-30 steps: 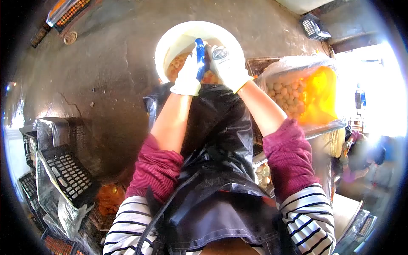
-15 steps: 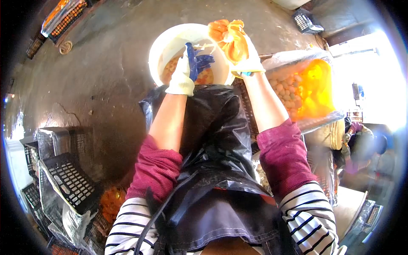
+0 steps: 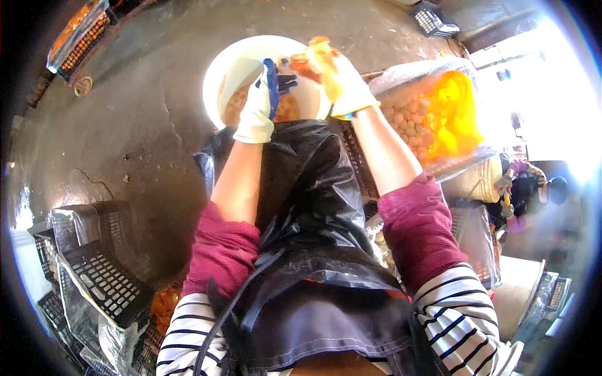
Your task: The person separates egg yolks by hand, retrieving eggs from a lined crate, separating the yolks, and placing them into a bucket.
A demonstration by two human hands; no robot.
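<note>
Both hands wear pale gloves above a white bucket (image 3: pixel 216 75) with orange and pale pieces in murky liquid (image 3: pixel 285 108). My left hand (image 3: pixel 262 100), in a glove with a blue palm, is over the bucket's middle, its thumb apart from its fingers and nothing clear between them. My right hand (image 3: pixel 335 78), whose glove is orange on the palm side, is at the bucket's right rim. Its fingers are bent toward the left hand and closed; blur hides what they hold. The fingertips of the two hands are close together.
A plastic-lined crate (image 3: pixel 461 160) of round pieces and orange-yellow material stands right of the bucket. Black crates (image 3: pixel 106 282) are stacked at lower left. An orange-filled crate (image 3: pixel 88 44) lies at upper left. Another person (image 3: pixel 527 191) is at the far right, beside a pale bucket (image 3: pixel 480 182).
My right hand rose out of the bucket to its right rim, turned its orange palm side into view, then moved back toward the left hand. My left hand stayed over the bucket, its fingers now visible.
</note>
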